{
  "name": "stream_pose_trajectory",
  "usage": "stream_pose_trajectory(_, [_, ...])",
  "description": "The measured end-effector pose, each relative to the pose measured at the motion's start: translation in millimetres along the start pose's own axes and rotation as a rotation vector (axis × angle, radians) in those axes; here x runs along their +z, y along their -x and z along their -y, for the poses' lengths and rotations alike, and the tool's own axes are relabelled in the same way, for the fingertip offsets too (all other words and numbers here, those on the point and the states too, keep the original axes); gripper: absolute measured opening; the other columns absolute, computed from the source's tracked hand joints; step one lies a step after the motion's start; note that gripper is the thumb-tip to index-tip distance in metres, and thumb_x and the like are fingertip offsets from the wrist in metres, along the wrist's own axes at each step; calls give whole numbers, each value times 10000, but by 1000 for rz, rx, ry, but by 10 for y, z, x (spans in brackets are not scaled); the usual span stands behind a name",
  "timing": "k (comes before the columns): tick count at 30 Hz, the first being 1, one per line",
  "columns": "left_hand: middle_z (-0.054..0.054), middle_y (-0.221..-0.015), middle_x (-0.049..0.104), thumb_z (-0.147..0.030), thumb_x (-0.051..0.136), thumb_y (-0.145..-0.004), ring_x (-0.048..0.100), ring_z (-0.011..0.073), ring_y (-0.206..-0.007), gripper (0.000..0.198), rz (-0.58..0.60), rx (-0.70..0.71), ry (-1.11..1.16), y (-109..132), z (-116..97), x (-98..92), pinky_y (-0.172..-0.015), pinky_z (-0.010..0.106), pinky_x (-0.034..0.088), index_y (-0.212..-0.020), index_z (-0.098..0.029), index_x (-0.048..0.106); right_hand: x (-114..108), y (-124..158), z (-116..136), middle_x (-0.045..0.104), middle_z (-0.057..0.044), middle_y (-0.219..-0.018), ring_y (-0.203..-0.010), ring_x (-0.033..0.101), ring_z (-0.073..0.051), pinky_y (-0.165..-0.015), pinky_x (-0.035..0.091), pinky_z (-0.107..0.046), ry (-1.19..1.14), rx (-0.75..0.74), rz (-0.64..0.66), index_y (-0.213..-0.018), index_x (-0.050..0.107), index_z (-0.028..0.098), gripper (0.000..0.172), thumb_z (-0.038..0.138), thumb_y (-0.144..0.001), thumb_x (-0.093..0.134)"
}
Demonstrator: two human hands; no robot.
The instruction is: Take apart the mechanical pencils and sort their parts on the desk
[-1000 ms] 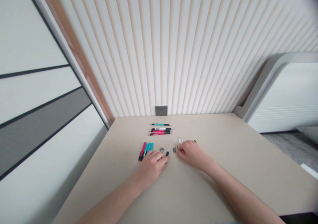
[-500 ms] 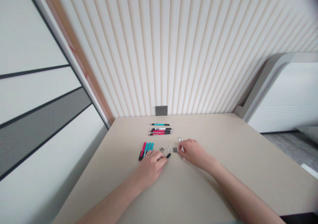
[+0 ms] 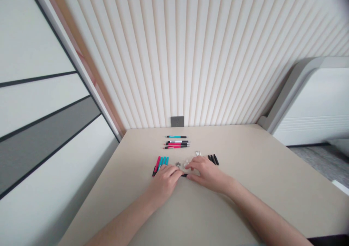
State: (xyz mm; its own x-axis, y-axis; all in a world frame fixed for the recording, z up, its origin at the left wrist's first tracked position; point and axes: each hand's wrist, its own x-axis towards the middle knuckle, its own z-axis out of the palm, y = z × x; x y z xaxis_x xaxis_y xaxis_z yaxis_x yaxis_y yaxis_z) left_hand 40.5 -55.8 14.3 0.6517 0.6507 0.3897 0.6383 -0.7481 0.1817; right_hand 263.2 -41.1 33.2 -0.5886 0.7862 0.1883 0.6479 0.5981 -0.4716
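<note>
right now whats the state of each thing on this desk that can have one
left hand, fingertips at black pen barrel, grip unclear
right hand, fingers at that barrel too, grip unclear
assembled pens, lying flat in a row
pink and teal pen barrels, lying side by side
other black pen barrels, lying side by side
wall socket, nothing plugged in

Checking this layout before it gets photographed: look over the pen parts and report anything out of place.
One black pen part stands out. It lies alone between the left hand and the right hand, apart from the tidy group of black pen parts and crosswise to them.
</note>
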Motion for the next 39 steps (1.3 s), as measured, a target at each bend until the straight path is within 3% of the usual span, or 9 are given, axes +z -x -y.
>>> stream_pose_trajectory(4, [64,-972,652,-146,456,-954,615,197,-906,211,-111,0,43,13,24,9,-822,348,486,-1075,-198,621,57,-3,20,664,-60,-926,-922,590,-195,-851,414,-306,12,-94,38,-1067,676,211,202,294,-911,577])
stream_pose_trajectory(11, [60,-974,667,-158,471,-949,627,192,-912,221,-173,-53,138,11,56,5,-822,345,506,-1103,-216,619,67,-20,12,673,-74,-953,-927,597,-192,-843,449,-320,-151,-148,-58,-1105,656,206,238,322,-960,506])
stream_pose_trajectory(18, [54,-974,688,-179,528,-938,641,190,-912,241,-201,-35,201,21,63,33,-827,337,498,-1173,-213,569,120,-45,48,670,-56,-884,-812,597,-164,-728,476,-274,-370,-35,-167,-979,683,188,202,342,-918,568])
stream_pose_trajectory(23, [59,-923,698,-203,516,-941,656,184,-867,270,-202,-43,187,20,49,-5,-817,332,502,-1206,-202,561,14,-43,34,690,-37,-888,-779,602,-150,-717,471,-267,-408,85,-206,-1010,665,197,193,308,-914,540])
stream_pose_trajectory(27, [61,-937,697,-186,489,-943,648,181,-880,217,-215,-42,137,6,53,-67,-826,332,492,-1119,-202,613,-160,-49,-178,695,-41,-909,-784,613,-152,-709,472,-269,-409,182,-270,-1035,631,195,219,317,-910,500])
stream_pose_trajectory(31, [55,-963,690,-169,487,-939,631,179,-909,199,-226,-52,93,4,134,-115,-882,354,465,-1079,-201,624,-341,-8,-549,680,-26,-800,-688,598,-154,-662,459,-276,-270,363,-370,-1034,596,192,236,348,-877,517])
stream_pose_trajectory(39, [75,-1011,661,-228,458,-951,595,205,-938,210,-206,-191,-20,31,563,-212,-861,369,460,-1080,-185,618,-580,224,-987,687,-34,-794,-712,608,-170,-643,399,-268,91,486,-111,-861,661,191,127,244,-812,557])
